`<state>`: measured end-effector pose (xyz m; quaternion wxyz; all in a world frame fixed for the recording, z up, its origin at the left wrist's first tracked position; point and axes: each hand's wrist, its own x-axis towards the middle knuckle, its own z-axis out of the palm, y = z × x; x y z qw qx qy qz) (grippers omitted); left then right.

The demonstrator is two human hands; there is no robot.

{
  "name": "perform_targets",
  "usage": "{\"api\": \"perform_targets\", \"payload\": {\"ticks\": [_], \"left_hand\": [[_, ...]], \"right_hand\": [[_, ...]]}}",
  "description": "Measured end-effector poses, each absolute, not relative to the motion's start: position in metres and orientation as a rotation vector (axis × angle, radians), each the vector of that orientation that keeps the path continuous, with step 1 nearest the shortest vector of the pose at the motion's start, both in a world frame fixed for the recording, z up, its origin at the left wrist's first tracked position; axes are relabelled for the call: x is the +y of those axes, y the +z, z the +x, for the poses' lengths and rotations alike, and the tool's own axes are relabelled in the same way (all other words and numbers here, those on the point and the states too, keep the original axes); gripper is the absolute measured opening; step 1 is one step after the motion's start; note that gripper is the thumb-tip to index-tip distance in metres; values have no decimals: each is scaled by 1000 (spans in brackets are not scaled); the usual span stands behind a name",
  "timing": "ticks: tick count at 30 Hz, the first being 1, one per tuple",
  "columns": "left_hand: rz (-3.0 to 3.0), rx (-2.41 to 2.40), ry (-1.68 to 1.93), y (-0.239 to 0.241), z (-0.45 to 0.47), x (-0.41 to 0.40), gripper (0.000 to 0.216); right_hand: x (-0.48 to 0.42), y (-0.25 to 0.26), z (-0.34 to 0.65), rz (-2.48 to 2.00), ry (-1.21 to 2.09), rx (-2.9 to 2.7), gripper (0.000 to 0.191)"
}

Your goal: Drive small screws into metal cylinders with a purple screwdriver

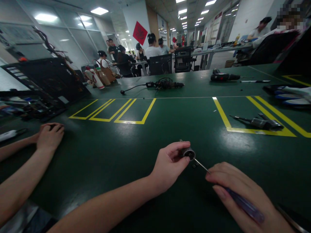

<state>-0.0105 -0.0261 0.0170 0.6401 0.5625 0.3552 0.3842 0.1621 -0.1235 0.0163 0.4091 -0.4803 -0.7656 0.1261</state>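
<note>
I want the screwdriver (202,166) in line with the small metal cup (186,151), pressing gently and bracing the cup so the tip cannot skid toward my thumb, and I would mind the tiny round pieces (193,166) lying on the worktop (109,168) just beside it. My left hand (168,165) has a narrow grip, thumb and fingers pinching the cup over the worktop, while my right grip (239,186) curls around the screwdriver's purple handle; I cannot tell how deeply the tip sits.
</note>
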Motion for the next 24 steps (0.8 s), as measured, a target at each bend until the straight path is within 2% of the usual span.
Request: {"api": "perform_targets", "payload": {"ticks": [6, 18, 24], "left_hand": [[1304, 868, 907, 16, -10, -27, 26], [1281, 925, 903, 15, -8, -27, 24], [1267, 936, 904, 15, -7, -26, 24]], "right_hand": [[-121, 19, 159, -1179, 192, -2030, 33], [-120, 31, 149, -1140, 26, -2073, 17], [-119, 29, 152, -1135, 15, -2129, 15]]}}
